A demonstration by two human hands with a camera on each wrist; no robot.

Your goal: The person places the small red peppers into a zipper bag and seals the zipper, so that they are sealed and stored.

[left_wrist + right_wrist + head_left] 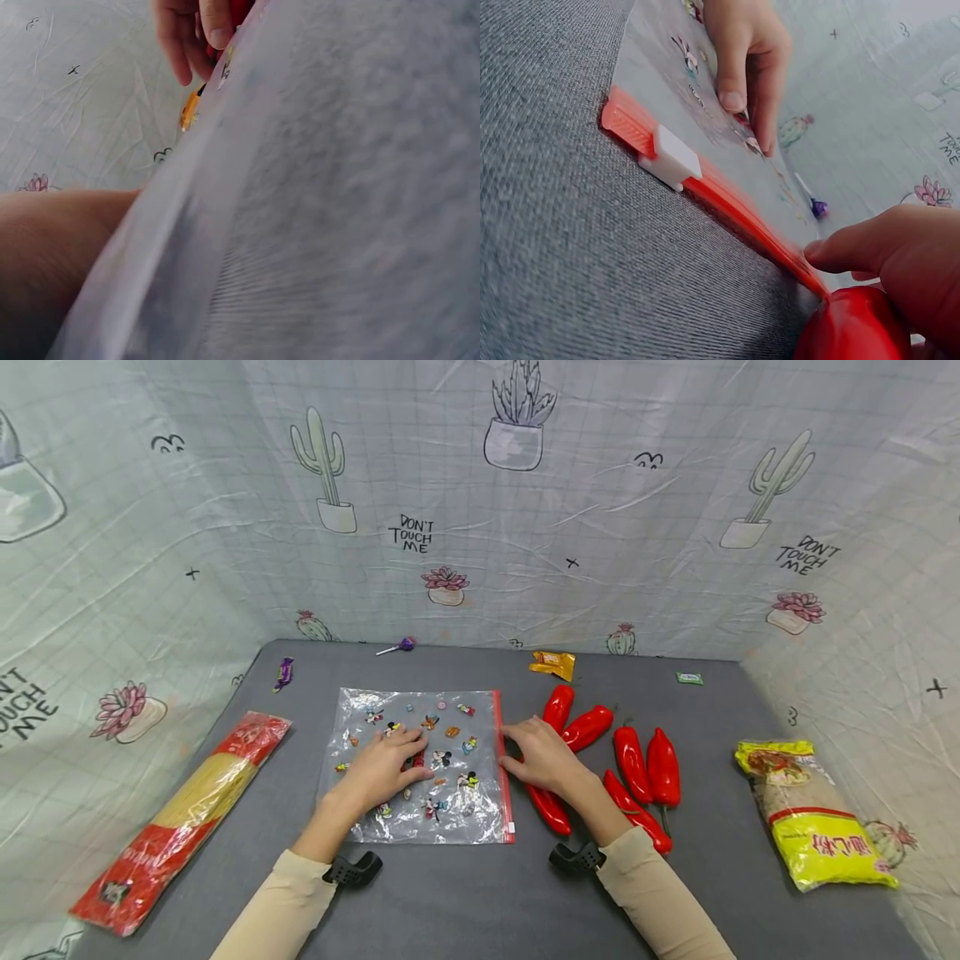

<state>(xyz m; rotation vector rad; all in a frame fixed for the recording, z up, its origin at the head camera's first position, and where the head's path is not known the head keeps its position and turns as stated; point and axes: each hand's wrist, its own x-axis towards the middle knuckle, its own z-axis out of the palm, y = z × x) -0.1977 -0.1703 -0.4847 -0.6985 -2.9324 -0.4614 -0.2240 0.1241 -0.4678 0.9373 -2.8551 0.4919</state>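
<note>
A clear zip bag (450,810) printed with small cartoon figures lies flat on the grey table. My left hand (385,768) rests on the middle of it, fingers relaxed. Along the bag's right side runs a red zip strip (735,217), with a white slider (671,157) near its front end. My right hand (543,756) touches this strip, thumb and forefinger apart on its edge. Under and beside the right hand lie red peppers (550,810), one close below the thumb in the right wrist view. Bag film covers much of the left wrist view.
Several more red peppers (632,764) lie to the right. A red noodle packet (180,818) is at left, a yellow bag (813,818) at far right. Along the back are a purple sweet (283,674), a lollipop (406,644), an orange-wrapped sweet (552,664) and a green packet (689,678).
</note>
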